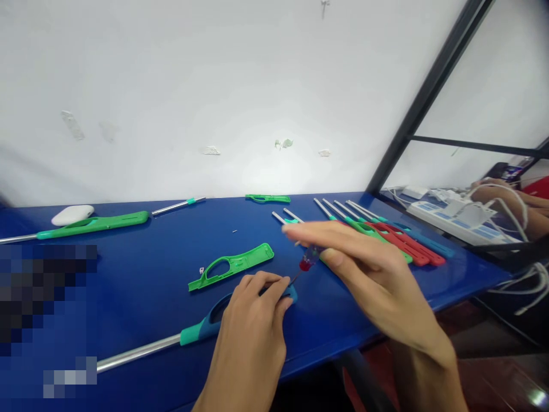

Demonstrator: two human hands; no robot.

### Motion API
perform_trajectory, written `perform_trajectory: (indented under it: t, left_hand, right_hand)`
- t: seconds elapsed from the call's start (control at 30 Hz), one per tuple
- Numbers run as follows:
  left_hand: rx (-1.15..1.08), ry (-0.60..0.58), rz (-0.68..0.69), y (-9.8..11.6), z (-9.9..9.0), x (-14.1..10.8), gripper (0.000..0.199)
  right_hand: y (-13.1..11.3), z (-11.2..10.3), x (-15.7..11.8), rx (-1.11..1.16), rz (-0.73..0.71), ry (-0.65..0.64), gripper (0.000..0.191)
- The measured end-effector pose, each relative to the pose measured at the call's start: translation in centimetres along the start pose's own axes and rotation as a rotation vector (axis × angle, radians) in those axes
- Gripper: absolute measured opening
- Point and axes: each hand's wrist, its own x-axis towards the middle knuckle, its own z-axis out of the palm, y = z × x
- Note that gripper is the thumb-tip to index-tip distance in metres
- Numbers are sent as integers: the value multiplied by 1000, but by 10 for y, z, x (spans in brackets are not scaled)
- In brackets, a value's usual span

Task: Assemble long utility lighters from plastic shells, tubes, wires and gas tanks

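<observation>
My left hand (253,320) presses a blue long-necked gas lighter (209,325) onto the table, its fingers closed near the handle's end. The lighter's metal tube (137,353) points to the lower left. Above the handle, my right hand (381,274) grips a small screwdriver (306,262) with a clear and red handle between thumb and outstretched fingers. The screwdriver's shaft slants down to the handle beside my left fingertips; its tip is hidden. Just behind lies an opened green handle half (251,262), with a tiny pinkish part (201,270) at its edge.
Several green, red and blue lighters (422,252) lie in a row at right. Another green lighter (103,224) lies by a white case (72,214) at left. A metal tube (175,207), a green shell (268,198), a tiny metal piece (234,231) and a power strip (450,223) are also there.
</observation>
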Motion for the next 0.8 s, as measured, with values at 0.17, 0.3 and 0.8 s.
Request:
perform_trajectory:
  t: [0.17,0.3,0.8]
  left_hand:
    - [-2,7,1,0,1,0,32]
    - [-6,8,1,1,2,1,31]
    - [-16,-4,-17,-1,4,-3,31]
  right_hand:
    - [8,6,2,-40,-15,198,21]
    - [5,4,-2,-61,-23,67,36]
    - [-1,4,-5,-43,-56,9,33]
